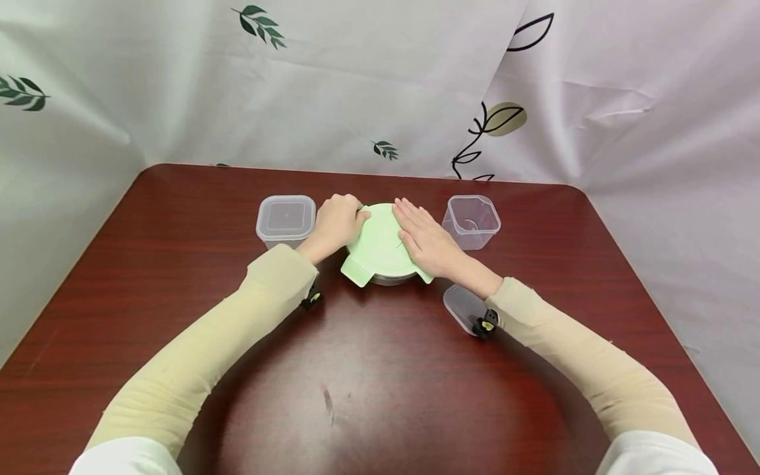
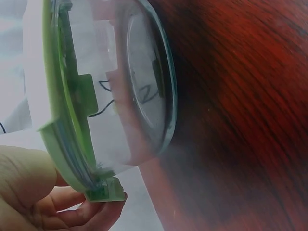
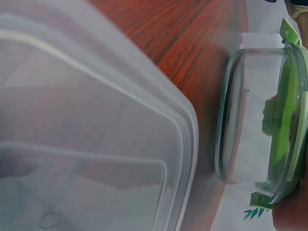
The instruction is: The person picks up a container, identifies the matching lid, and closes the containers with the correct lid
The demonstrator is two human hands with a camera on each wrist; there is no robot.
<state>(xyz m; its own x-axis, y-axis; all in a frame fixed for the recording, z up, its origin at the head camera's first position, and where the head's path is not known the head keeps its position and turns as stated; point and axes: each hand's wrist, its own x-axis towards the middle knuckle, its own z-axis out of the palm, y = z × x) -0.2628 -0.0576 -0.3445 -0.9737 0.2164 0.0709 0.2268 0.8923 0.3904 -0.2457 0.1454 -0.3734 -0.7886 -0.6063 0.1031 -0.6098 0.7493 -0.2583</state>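
Note:
A round clear glass food container [image 2: 166, 91] stands on the table with a light green lid [image 1: 380, 245] on top. Side flaps on the lid stick outward toward the near side. At the lid's left edge my left hand [image 1: 337, 223] pinches a flap [image 2: 107, 191], thumb above and fingers curled beneath. My right hand [image 1: 424, 241] lies flat across the right part of the lid, its fingers straight. Through the glass container [image 3: 257, 115] in the right wrist view, the wall and table show; I see no contents.
Left of the glass container is a lidded clear plastic box [image 1: 286, 218]. An uncovered clear plastic box [image 1: 473, 221] stands to the right. A loose translucent lid [image 1: 464, 307] lies under my right wrist. Patterned cloth [image 1: 356, 86] hangs behind the dark red table [image 1: 380, 369].

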